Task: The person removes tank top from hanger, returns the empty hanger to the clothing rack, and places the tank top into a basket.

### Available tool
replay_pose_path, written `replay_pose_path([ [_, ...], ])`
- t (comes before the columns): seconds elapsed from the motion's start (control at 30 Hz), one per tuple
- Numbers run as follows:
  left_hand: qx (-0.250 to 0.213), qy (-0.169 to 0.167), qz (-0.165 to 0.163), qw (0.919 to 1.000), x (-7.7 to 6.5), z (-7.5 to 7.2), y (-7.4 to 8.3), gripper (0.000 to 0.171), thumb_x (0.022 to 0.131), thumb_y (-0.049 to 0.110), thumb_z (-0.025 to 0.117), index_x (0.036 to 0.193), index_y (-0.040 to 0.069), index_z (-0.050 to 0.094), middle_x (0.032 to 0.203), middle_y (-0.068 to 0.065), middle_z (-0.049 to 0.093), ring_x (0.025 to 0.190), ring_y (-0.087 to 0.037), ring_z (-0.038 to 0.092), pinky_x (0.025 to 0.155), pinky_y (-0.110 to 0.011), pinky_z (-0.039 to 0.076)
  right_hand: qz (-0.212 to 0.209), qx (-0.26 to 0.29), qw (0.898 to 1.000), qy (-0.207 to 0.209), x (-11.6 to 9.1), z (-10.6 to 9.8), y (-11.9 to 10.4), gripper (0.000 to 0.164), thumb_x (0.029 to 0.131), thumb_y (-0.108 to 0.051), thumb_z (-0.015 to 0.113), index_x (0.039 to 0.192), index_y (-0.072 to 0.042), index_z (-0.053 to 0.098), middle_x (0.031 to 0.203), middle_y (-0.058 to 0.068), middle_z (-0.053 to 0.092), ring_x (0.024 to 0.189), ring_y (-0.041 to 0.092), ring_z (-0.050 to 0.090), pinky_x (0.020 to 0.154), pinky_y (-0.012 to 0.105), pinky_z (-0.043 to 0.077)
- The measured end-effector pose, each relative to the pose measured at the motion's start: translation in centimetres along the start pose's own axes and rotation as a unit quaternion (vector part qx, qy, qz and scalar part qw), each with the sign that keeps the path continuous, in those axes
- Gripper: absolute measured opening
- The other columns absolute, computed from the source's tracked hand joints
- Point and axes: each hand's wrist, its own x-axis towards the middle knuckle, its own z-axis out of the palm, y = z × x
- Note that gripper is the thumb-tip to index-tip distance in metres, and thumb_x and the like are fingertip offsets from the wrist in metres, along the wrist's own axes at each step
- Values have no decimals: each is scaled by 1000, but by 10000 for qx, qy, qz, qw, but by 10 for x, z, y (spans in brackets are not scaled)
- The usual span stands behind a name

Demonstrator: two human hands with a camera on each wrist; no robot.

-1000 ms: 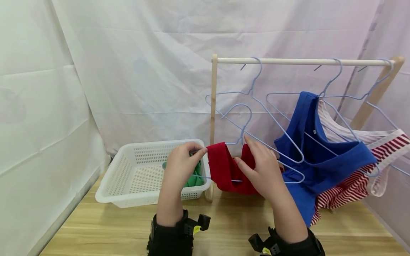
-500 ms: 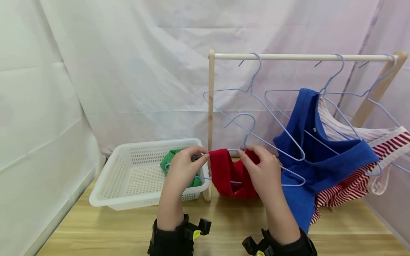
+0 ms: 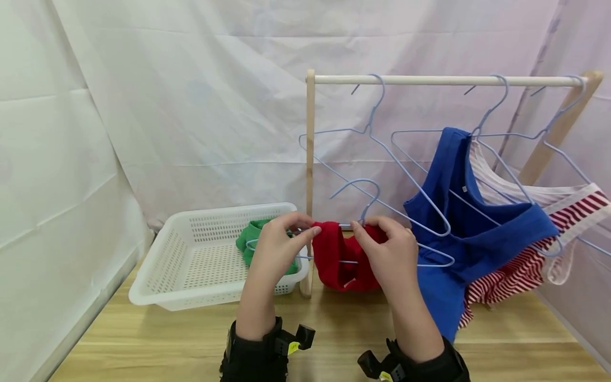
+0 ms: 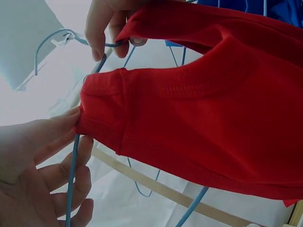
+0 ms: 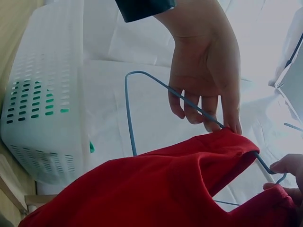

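A red sleeveless top point(image 3: 329, 260) sits on a blue wire hanger point(image 3: 369, 201), held low in front of the rack. My left hand point(image 3: 278, 239) pinches the edge of one shoulder strap against the hanger's bar, thumb and index finger together. My right hand point(image 3: 389, 249) pinches the other strap close to the base of the hook. From the left wrist view, the left hand point(image 4: 47, 161) has its other fingers spread behind the wire. Only some fingertips of the right hand point(image 5: 289, 177) show in the right wrist view. The hanger's lower bar passes inside the top.
A white basket point(image 3: 191, 297) with a green garment point(image 3: 248, 236) stands left of the rack. On the wooden rail point(image 3: 429, 80) hang a bare hanger point(image 3: 334, 131), a blue garment point(image 3: 444, 212) and a red-striped garment point(image 3: 506, 278), right behind the hands.
My right hand has moved in to the hanger's neck, its fingers now pinching the strap there. The hanger and red top have sunk slightly, and the hook has turned.
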Motion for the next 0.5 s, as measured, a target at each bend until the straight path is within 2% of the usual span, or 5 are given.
replay_pose_path([
  [0.2, -108, 114, -87, 9998, 1, -2, -1, 10, 81, 31, 66, 89, 27, 63, 85, 9, 60, 80, -11, 52, 70, -32, 50, 231, 112, 9997, 11, 3, -3, 1, 26, 78, -45, 66, 84, -20, 66, 82, -1, 62, 77, 11, 50, 62, 36, 50],
  [0.5, -29, 210, -224, 9995, 2, -9, -9, 10, 83, 33, 64, 88, 25, 62, 83, 7, 60, 78, -11, 52, 71, -33, 50, 687, 123, 9974, 170, 8, -16, 10, 32, 77, -51, 63, 85, -20, 65, 84, -2, 61, 75, 11, 50, 61, 29, 49],
])
